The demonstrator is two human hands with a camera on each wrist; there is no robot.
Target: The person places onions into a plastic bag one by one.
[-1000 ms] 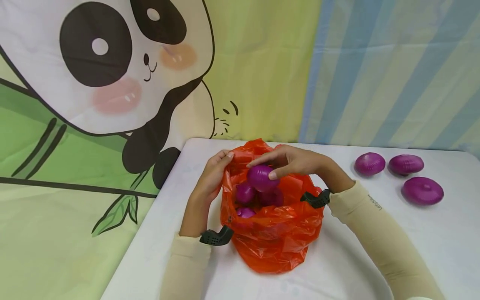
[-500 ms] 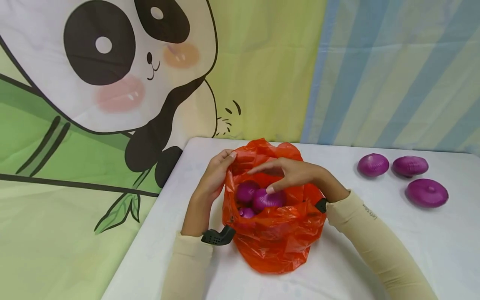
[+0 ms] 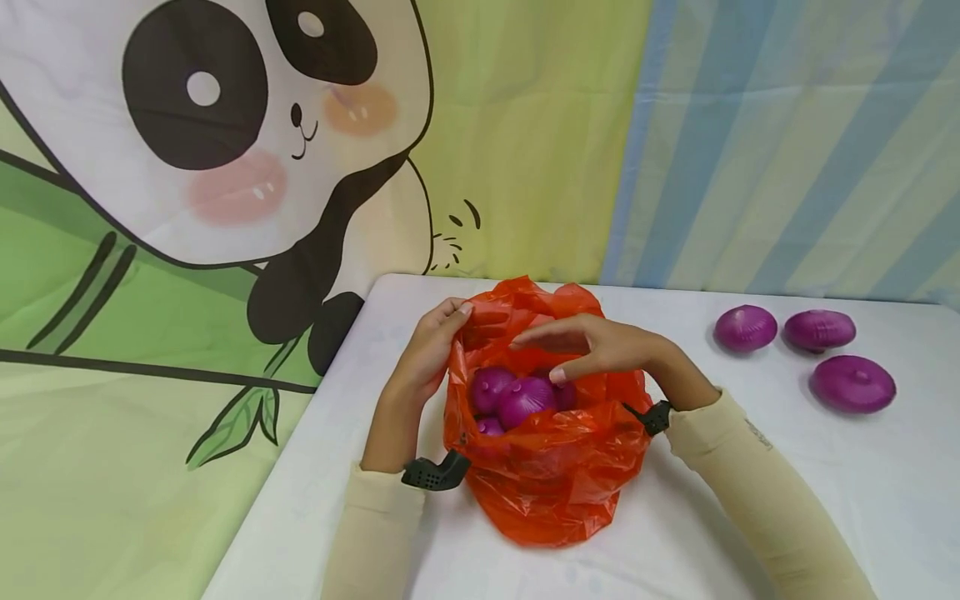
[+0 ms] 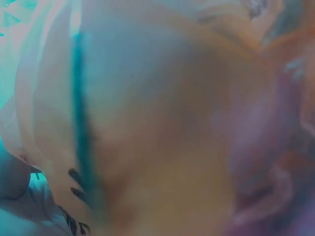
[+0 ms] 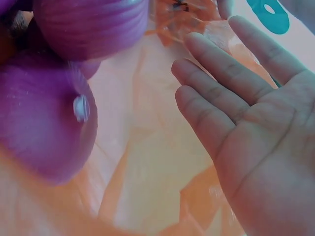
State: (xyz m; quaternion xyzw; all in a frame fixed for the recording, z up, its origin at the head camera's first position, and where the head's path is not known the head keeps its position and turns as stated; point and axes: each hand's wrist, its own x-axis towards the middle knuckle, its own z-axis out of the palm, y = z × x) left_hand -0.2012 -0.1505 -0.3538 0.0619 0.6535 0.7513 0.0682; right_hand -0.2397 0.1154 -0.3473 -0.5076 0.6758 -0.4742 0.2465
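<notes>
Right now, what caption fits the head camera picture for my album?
Left fingers hold a red bag of purple onions, with right fingers at its mouth and three more onions on the table.

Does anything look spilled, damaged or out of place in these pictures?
Nothing plainly stands out. Three squat purple onions lie on the white table, apart from the crumpled red plastic bag, looking intact. The bag shows no obvious tear; the bare left hand pinches its rim. The left wrist view is too blurred to help.
</notes>
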